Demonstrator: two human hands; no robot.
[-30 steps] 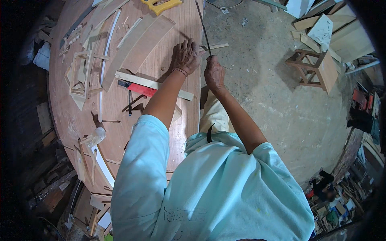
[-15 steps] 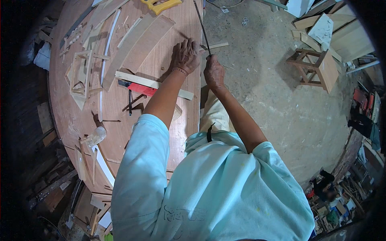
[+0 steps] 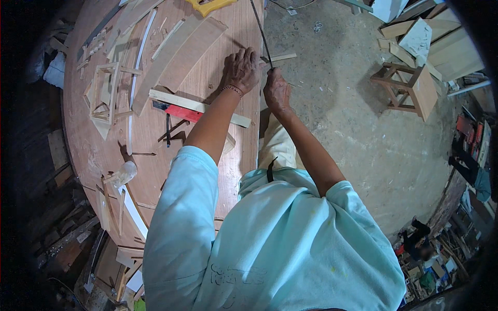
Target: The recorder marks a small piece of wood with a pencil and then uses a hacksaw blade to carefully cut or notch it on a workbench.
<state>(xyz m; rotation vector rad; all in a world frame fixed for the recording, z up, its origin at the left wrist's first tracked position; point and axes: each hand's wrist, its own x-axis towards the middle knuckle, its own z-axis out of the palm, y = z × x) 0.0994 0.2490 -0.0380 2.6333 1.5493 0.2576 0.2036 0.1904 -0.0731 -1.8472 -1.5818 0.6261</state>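
Observation:
My left hand point(image 3: 242, 70) is pressed palm down at the right edge of the wooden table. Its fingers are close together over a thin wooden strip point(image 3: 284, 56) that sticks out past the edge. My right hand point(image 3: 277, 92), just off the edge, is closed around the near end of a long, thin, dark saw blade point(image 3: 261, 28). Seen edge-on, the blade points away from me and crosses the strip. Its handle is hidden in my fist. Below my left forearm lie a pale wooden batten point(image 3: 179, 101) and a red tool point(image 3: 182, 113).
Left on the table are a small wooden frame point(image 3: 110, 93), curved boards point(image 3: 176, 57) and a clear plastic bag point(image 3: 124, 173). A yellow saw handle point(image 3: 210, 6) lies at the far edge. Right, on the floor, a wooden stool point(image 3: 407, 93) lies tipped over near stacked boards point(image 3: 456, 44).
My right hand has shifted very slightly away from me with the saw. My left hand stays in place on the strip.

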